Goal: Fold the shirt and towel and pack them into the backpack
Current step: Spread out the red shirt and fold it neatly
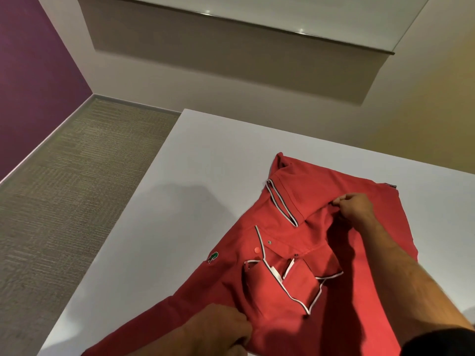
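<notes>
The red shirt (295, 253) is lying partly folded on the white desk (159, 214). The right hand (356, 205) is pinching a fold of cloth near the collar (281, 201). The left hand (218, 327) is gripping the shirt at its near edge.

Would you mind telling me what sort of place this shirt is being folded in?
Probably an office or meeting room, not a home: a plain white table holds the red shirt, the floor is grey commercial carpet, and the walls are bare, one purple wall. No household furniture shows.
</notes>
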